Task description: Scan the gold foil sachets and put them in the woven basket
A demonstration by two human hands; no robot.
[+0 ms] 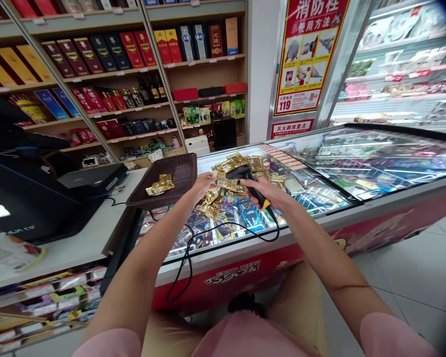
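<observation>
A black barcode scanner with a yellow-tipped handle is gripped in my right hand, its head turned left. Between the fingers of my left hand is a small gold packet, held in front of the scanner head. Many more gold packets lie in a loose pile under and behind both hands, on the glass top of a freezer. To the left, a brown woven basket holds several gold packets. The scanner's black cable loops over the freezer's front edge.
A grey-white counter with a black checkout machine stands at the left. Behind are shelves of boxed goods. A red sign hangs on the wall. The freezer's raised right section extends right.
</observation>
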